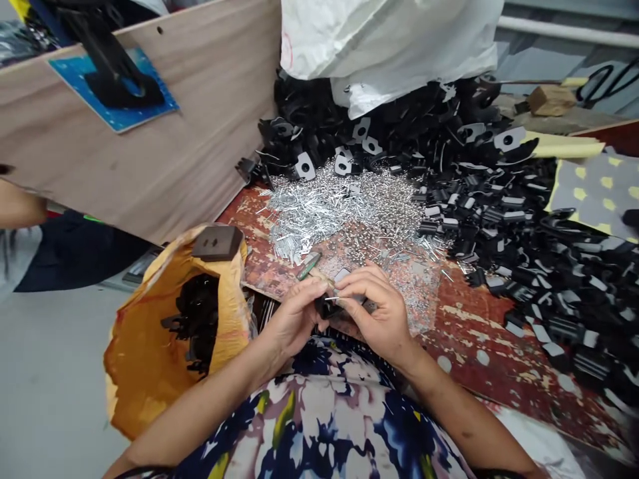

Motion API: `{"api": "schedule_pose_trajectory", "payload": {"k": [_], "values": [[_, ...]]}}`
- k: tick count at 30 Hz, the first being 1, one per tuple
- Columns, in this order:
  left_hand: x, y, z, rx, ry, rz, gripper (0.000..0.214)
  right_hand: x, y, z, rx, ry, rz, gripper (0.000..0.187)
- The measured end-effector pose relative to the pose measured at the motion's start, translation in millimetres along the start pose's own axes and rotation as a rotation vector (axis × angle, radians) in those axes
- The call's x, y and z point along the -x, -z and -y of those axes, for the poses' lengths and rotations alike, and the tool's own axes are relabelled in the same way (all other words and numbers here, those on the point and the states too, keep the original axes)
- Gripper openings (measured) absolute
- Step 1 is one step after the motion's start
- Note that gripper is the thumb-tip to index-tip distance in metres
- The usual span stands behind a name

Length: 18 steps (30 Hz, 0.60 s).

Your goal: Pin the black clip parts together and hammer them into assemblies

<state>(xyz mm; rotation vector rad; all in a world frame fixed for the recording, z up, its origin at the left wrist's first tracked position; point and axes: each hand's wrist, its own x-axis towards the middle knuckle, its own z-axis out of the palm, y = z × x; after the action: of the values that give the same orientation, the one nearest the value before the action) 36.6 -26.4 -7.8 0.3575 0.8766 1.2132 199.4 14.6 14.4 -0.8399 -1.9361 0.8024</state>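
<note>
My left hand (294,318) is closed around a small black plastic piece (323,309) near the table's front edge, its shape mostly covered by fingers. Between thumb and fingertips, my right hand (383,316) pinches a thin metal pin (333,299). The pin lies across the black piece; whether it has entered a hole I cannot tell. Just beyond my fingers rests a green-ended tool (309,265). Farther back spreads a heap of silvery pins (312,216), with small metal springs (392,203) mixed in at its right.
Black plastic clip parts (489,206) cover the table's right and back. A yellow sack (127,372) at left holds black pieces, with a dark block (217,243) at its rim. A wooden board (200,113) borders the left; a white sack (399,40) hangs behind. Another person's arm (20,205) shows far left.
</note>
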Motion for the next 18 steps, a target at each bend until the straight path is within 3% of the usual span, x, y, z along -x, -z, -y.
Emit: {"api": "schedule_pose_trajectory", "payload": {"k": [4, 10, 14, 18], "values": [[2.3, 3.5, 2.9, 0.057, -0.026, 0.007, 0.026, -0.5, -4.9, 2.3, 0.134, 0.062, -0.021, 0.011], [5.0, 3.0, 5.5, 0.086, -0.117, -0.035, 0.021, 2.6, -15.0, 15.0, 0.588, 0.417, -0.021, 0.017], [12.4, 2.8, 6.8, 0.051, -0.095, -0.036, 0.024, 4.7, -18.6, 15.7, 0.624, 0.389, 0.037, 0.022], [35.5, 19.0, 6.5, -0.056, -0.111, 0.006, 0.038, 8.7, -22.3, 13.3, 0.540, 0.368, 0.033, 0.018]]}}
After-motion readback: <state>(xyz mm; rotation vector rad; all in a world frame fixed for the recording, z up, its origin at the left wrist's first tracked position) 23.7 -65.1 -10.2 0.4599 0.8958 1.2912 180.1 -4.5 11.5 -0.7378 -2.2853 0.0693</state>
